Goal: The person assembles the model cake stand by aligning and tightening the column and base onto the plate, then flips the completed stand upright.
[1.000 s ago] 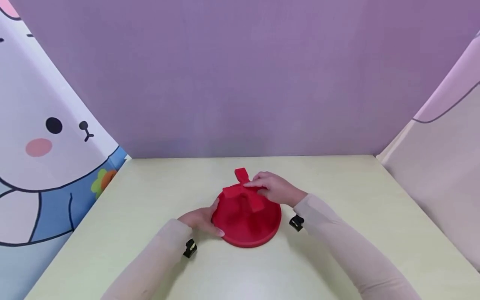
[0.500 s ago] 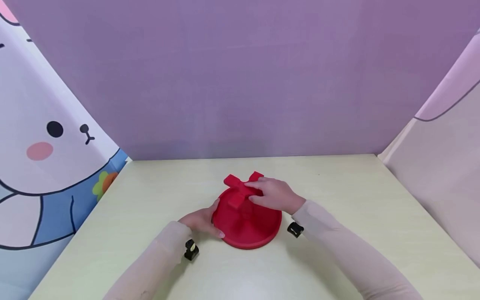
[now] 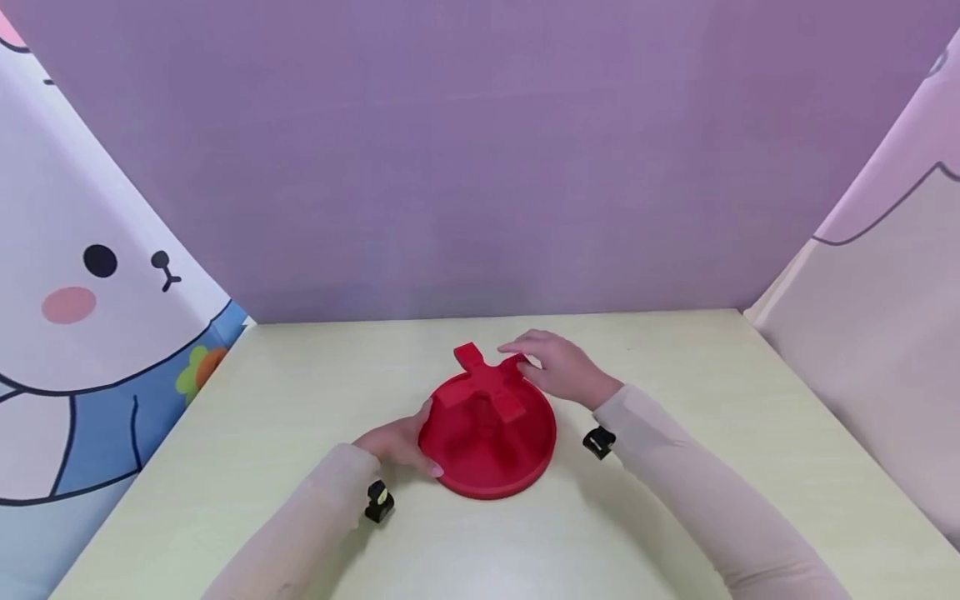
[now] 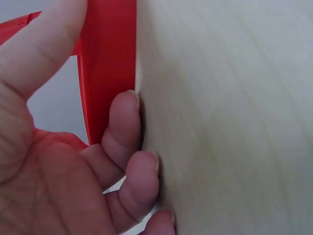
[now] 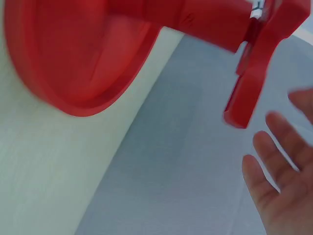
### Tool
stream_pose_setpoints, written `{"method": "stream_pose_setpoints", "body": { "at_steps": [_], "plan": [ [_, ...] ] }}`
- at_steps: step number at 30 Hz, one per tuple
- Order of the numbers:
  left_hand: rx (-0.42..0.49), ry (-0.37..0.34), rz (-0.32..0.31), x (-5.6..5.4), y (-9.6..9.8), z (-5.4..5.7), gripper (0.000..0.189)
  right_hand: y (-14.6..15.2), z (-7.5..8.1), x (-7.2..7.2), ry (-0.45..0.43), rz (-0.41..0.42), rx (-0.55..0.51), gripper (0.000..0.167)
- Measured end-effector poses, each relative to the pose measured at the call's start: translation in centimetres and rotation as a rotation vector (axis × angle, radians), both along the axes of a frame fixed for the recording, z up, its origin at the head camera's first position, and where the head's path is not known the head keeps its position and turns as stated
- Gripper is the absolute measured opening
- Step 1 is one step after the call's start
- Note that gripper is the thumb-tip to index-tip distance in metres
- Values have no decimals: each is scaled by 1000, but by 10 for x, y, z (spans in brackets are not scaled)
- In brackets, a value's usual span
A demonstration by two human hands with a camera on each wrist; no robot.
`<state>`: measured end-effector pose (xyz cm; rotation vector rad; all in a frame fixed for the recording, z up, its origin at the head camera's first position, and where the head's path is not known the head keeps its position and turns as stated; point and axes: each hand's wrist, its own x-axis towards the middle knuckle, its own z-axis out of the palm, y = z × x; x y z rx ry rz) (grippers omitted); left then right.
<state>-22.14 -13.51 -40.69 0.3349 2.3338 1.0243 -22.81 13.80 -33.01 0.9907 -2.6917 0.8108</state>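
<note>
A red stand with a round dish-like base [image 3: 487, 471] rests on the table, its post [image 5: 195, 19] rising from the middle. On top of the post sits a red four-armed cross [image 3: 487, 379]. My left hand [image 3: 401, 442] grips the left side of the base, with the thumb over the rim [image 4: 108, 54] and fingers curled low against its outer wall. My right hand [image 3: 562, 367] is beside the cross's right arm, fingers loosely bent and spread. In the right wrist view those fingers [image 5: 274, 156] show a gap from the nearest cross arm; whether the thumb touches it, I cannot tell.
The pale wooden table [image 3: 675, 500] ends at a purple panel [image 3: 480, 167] at the back. A cartoon-printed panel [image 3: 82, 350] stands on the left and a pale one [image 3: 877, 350] on the right. Black wrist cameras hang under both sleeves.
The cross has turned on its post, its arms now pointing differently. My right hand has come off the cross's middle to its right side. The left hand keeps its grip on the base.
</note>
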Motion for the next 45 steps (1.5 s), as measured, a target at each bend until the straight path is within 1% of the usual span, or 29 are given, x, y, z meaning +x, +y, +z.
{"method": "stream_pose_setpoints", "body": {
  "at_steps": [3,5,8,12,15,18,21,23,26,28,30,32,36,38,42,43,45],
  "plan": [
    [2,-3,4,0,0,1,118,2,-2,-4,-93,67,43,44],
    [5,-10,13,0,0,4,118,0,-3,-6,-119,101,64,46],
    [-10,-15,20,-1,1,5,118,-4,-5,-8,-78,143,88,43],
    [-15,-19,24,-1,1,3,118,-8,-8,-8,-22,170,110,38],
    [-6,-21,31,0,2,1,119,-9,-8,-7,-12,164,119,37],
    [-19,-27,37,1,2,1,120,-11,-9,-6,-26,156,119,37],
    [-25,-29,38,1,3,1,120,-12,-9,-4,-39,118,111,37],
    [-24,-35,42,1,4,0,120,-14,-11,-2,-33,77,118,36],
    [-15,-46,48,0,5,0,120,-18,-14,2,15,10,138,35],
    [-28,-49,51,0,5,0,120,-21,-15,6,50,-21,141,32],
    [-26,-47,52,0,5,-1,119,-23,-16,9,72,-35,138,31],
    [-12,-44,43,1,6,0,118,-22,-15,13,68,-47,134,29],
    [15,-35,29,2,7,-1,117,-17,-12,17,56,-50,97,25],
    [8,-34,41,2,7,0,117,-13,-11,15,71,-34,17,20],
    [-10,-32,52,1,8,1,118,-4,-13,9,160,61,-170,18],
    [-14,-33,52,1,8,1,119,-2,-14,7,177,87,-195,20],
    [-27,-35,53,0,9,1,120,1,-14,5,202,119,-191,25]
  ]
}}
